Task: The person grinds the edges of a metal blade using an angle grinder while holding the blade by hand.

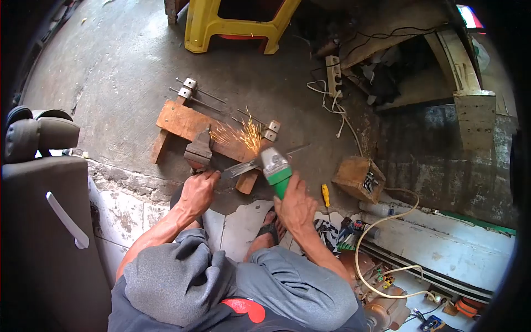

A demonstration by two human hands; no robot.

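Observation:
My right hand (296, 206) is wrapped round the green body of an angle grinder (276, 167) with a silver head. Orange sparks (243, 135) spray from the grinder's head to the left and up, over a wooden bench (185, 120). Below the head lies a flat metal piece (241, 169) that runs toward my left hand (200, 191). That hand is closed near the piece's left end, just below a metal vise (199, 150) on the bench; what its fingers grip is too small to name.
A yellow stool (238, 26) stands beyond the bench. At right are a power strip (334, 74) with cables, a wooden box (357, 177) and a yellow screwdriver (326, 193). A grey chair (50, 221) fills the left edge. Tools lie near my right forearm.

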